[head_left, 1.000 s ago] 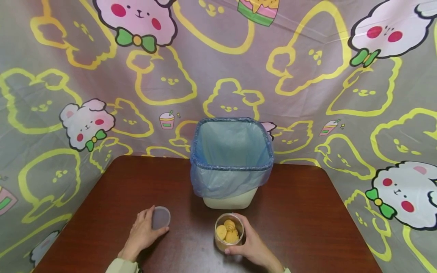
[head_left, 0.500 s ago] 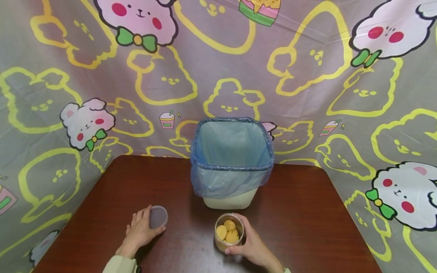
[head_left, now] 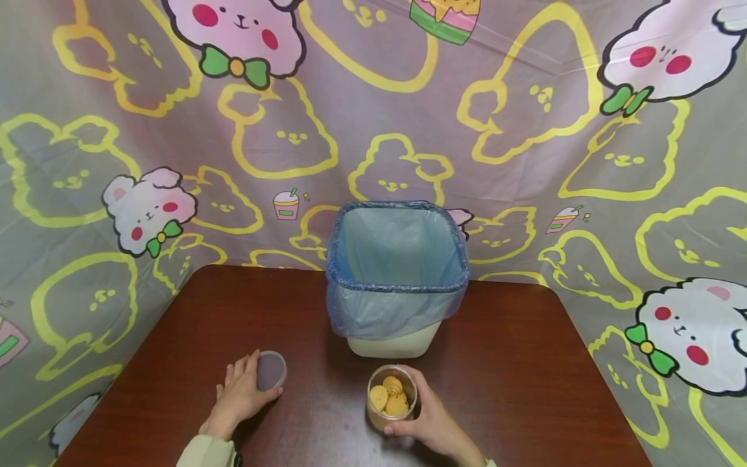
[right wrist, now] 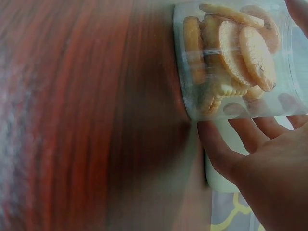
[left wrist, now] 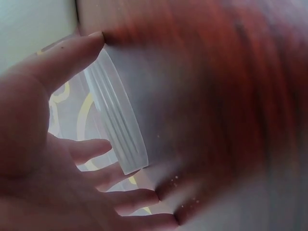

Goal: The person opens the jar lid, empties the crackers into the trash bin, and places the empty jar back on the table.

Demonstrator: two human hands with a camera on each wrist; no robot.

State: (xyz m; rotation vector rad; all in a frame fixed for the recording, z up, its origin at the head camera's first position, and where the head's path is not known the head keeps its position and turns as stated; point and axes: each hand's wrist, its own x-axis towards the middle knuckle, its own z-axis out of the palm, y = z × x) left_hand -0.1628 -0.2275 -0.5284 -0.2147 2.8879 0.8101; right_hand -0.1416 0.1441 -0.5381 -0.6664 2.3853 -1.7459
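Note:
On the table's left side a round translucent plastic lid point(head_left: 272, 370) lies flat, between the thumb and index finger of my left hand point(head_left: 238, 392). Those fingers point(left wrist: 139, 199) are spread and fairly straight, with tips down at the tabletop; the thumb tip is right at the lid's ridged rim point(left wrist: 118, 113). My right hand point(head_left: 434, 415) grips an uncovered clear jar point(head_left: 376, 418) from its right side, thumb in front and fingers behind. The jar stands upright on the table. Inside are several round golden cookies point(right wrist: 236, 53).
Behind the jar stands a white bin point(head_left: 391, 347) lined with a blue plastic bag point(head_left: 397, 311) folded over its rim. The dark brown table point(head_left: 513, 363) ends at a cartoon-printed cloth backdrop point(head_left: 373, 110) behind and at both sides.
Over the first half second my left hand and the lid shifted slightly left; since then both have stayed nearly still. The right hand and jar have not moved.

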